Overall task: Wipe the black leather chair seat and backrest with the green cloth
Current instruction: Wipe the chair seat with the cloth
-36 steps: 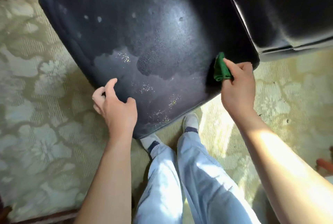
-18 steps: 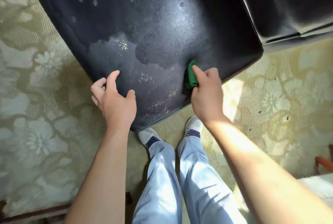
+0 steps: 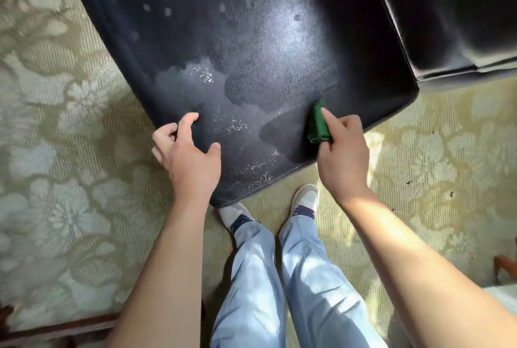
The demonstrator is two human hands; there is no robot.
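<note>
Right hand (image 3: 342, 157) grips green cloth (image 3: 317, 123) on seat (image 3: 251, 39); left hand (image 3: 188, 154) loose, prob steadying near edge: overlap strokes w/ even pressure

Right hand (image 3: 342, 157) presses the green cloth (image 3: 318, 123) on the black seat (image 3: 251, 39) near its front edge, left hand (image 3: 190, 157) loosely curled nearby

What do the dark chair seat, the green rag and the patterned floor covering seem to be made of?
Chair seat: probably leather or a look-alike, black with a fine pebbled grain and a dull sheen where light hits.
Green cloth: soft woven fabric, matte, folded in the right hand.
Floor covering: seemingly a ribbed woven carpet with a pale floral pattern.
</note>
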